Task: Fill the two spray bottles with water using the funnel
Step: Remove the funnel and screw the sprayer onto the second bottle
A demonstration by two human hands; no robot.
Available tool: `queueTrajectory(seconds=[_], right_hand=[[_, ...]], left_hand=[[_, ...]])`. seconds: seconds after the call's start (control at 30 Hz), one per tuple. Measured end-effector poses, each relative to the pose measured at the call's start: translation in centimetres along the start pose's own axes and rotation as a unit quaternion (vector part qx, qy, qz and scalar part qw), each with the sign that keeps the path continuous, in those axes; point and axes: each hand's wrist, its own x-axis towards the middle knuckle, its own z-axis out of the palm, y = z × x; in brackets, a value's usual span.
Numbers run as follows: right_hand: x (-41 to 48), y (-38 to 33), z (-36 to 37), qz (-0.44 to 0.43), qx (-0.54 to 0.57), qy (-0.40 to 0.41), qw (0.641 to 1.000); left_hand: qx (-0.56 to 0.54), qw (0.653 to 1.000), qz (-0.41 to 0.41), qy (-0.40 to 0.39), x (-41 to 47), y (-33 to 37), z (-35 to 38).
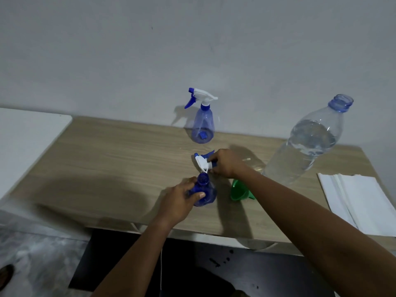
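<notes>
A blue spray bottle (207,195) stands near the table's front, its neck open, and my left hand (179,201) grips its body. My right hand (225,162) holds its white and blue spray head (202,160) just above and behind the open neck, tilted on its side. A second blue spray bottle (203,127) with its spray head on stands upright at the back by the wall. A green funnel (240,190) lies on the table right of the near bottle, partly behind my right forearm. A large clear water bottle (308,144), uncapped and partly full, stands at the right.
The wooden table (107,168) runs from a white surface (25,133) on the left to a stack of white paper towels (362,202) at the right edge. A grey wall rises right behind the table.
</notes>
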Motion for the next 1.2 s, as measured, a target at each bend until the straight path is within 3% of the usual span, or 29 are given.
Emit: queueTrajectory(seconds=[0.2,0.43,0.67,1.07,1.2], right_hand=[[-3.0,-1.6,-3.9,-0.052,0.086,0.088,0.991],[-9.3,-5.2,-10.0,-0.113,0.266,0.192,0.938],[-13.3,-6.8,-12.4,-0.147,0.437,0.187,0.868],[-12.1,-6.4,-8.6,-0.112,0.498,0.125,0.851],[-11.2,-5.5,-6.1,-0.089,0.492,0.09,0.861]], left_hand=[[-0.003,1.0,0.008,-0.017,0.0,0.0,-0.4],[-0.012,1.0,0.007,-0.013,-0.4,0.5,-0.7],[-0.021,1.0,0.002,-0.017,-0.4,0.1,-0.5],[-0.02,0.999,0.008,-0.023,-0.4,-0.1,-0.6],[-0.011,1.0,0.011,-0.022,-0.4,-0.1,-0.6]])
